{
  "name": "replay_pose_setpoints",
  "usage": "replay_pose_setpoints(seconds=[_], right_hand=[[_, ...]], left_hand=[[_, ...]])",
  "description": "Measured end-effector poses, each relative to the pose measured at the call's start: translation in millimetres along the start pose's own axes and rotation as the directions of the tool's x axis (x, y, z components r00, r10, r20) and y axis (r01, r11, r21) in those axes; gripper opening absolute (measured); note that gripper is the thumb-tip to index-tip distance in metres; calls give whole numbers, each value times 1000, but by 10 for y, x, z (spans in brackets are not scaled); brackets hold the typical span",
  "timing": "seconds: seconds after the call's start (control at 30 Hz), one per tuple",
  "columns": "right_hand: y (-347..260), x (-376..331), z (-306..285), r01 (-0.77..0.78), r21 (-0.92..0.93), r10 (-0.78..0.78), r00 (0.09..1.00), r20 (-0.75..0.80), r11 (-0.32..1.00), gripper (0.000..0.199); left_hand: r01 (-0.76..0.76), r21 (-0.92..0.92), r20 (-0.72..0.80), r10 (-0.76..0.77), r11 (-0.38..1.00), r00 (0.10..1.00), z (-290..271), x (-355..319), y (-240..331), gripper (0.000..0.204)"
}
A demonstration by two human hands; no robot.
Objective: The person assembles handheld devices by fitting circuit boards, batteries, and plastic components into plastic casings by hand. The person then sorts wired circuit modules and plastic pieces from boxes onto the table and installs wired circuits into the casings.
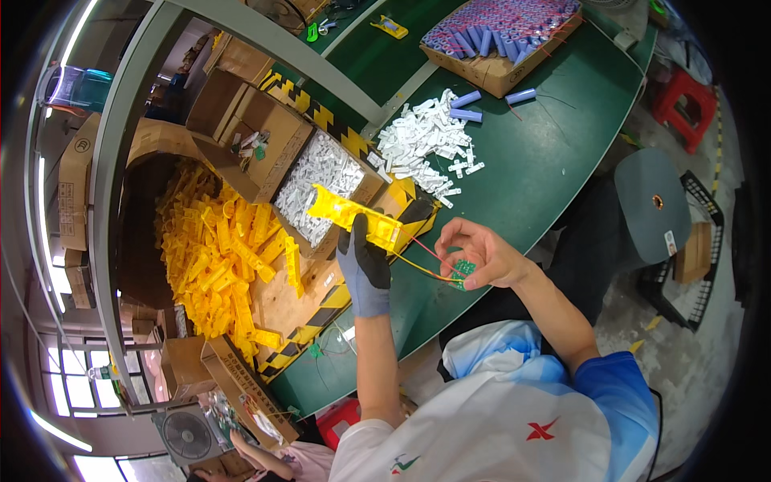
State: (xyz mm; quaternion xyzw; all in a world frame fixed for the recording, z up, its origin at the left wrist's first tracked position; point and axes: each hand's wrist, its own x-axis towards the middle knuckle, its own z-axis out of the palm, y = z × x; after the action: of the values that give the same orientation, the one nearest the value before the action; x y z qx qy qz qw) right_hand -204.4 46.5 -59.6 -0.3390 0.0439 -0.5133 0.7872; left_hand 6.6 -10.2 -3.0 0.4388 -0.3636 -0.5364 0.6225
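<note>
Gloved left hand (364, 269) gripping yellow holder (353, 215); bare right hand (475, 255) pinching wired green board (462, 271), not yet seated in holder.

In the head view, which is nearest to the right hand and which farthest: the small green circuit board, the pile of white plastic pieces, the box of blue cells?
From the right hand:
1. Small green circuit board, pinched in its fingers.
2. Pile of white plastic pieces, farther up the green table.
3. Box of blue cells, farthest, at the table's top end.
</note>
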Motion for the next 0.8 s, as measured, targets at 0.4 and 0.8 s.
replay_pose_setpoints(seconds=[0.4, 0.8], right_hand=[[-97, 25, 25, -223, -233, 177, 963, -203, 947, 40], [5, 121, -77, -130, -147, 54, 900, -432, 981, 16]], left_hand=[[-325, 325, 22, 336, 888, 942, 7, -26, 198, 31], [-96, 646, 236, -78, 757, 969, -270, -424, -81, 52]])
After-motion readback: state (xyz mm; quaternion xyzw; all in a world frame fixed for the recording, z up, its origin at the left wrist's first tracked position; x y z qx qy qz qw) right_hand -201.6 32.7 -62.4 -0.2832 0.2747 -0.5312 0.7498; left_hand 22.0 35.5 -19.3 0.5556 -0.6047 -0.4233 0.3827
